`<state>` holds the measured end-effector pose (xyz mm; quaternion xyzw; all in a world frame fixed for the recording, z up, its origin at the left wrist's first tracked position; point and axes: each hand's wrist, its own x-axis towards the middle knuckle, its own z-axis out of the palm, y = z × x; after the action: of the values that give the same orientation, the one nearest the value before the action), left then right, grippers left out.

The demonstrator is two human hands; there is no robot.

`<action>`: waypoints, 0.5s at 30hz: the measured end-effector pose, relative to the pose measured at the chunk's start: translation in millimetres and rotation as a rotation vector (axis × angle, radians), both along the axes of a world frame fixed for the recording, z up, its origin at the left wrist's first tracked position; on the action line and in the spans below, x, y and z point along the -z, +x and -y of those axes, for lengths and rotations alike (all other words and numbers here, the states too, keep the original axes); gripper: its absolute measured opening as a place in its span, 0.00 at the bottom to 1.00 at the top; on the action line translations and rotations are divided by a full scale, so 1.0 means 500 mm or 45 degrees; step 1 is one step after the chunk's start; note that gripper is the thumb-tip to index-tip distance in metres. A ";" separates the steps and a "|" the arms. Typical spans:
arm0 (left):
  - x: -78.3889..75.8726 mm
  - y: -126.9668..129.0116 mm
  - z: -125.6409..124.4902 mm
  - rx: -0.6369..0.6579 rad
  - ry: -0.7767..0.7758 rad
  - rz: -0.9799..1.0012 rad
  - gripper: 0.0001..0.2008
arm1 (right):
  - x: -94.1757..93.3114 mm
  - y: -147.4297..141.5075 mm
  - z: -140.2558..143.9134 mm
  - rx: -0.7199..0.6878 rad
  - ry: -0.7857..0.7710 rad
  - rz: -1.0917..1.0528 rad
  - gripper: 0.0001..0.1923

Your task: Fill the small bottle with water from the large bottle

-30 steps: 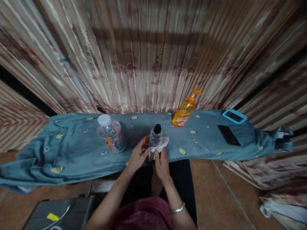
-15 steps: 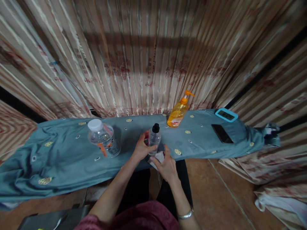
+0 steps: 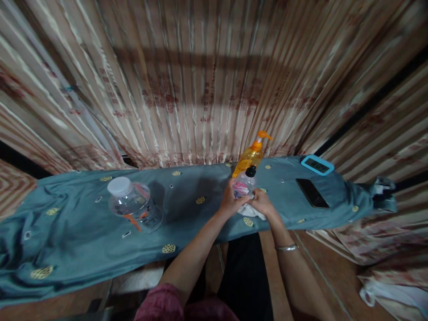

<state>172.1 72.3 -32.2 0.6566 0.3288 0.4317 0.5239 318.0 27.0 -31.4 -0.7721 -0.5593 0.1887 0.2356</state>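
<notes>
A small bottle [image 3: 245,183] with a black cap is clasped by the left hand [image 3: 230,200], whose fingers are wrapped round its left side. The bottle is held just in front of the soap dispenser [image 3: 250,157], which stands at the back of the tabletop [image 3: 187,223] against the curtain [image 3: 200,80]. The right hand [image 3: 261,202] is closed on a white tissue [image 3: 251,211], pressed against the lower right of the bottle, so that both hands meet around it. A bangle [image 3: 286,247] is worn on the right wrist. A large jar [image 3: 133,206] with a white lid is seen well to the left of the dispenser, lying tilted on the blue cloth [image 3: 83,232] by which the tabletop is covered. To the right of the dispenser, a dark phone [image 3: 312,193] is laid flat, and a blue-framed clock [image 3: 317,164] is set just behind it.
</notes>
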 end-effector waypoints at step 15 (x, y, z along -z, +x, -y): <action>0.018 0.046 -0.007 0.165 -0.067 0.046 0.50 | -0.027 0.096 -0.023 0.017 -0.118 -0.067 0.15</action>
<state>195.0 75.6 -41.2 0.6546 0.2873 0.3998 0.5737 365.8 38.4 -17.7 -0.7806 -0.5386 0.2331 0.2152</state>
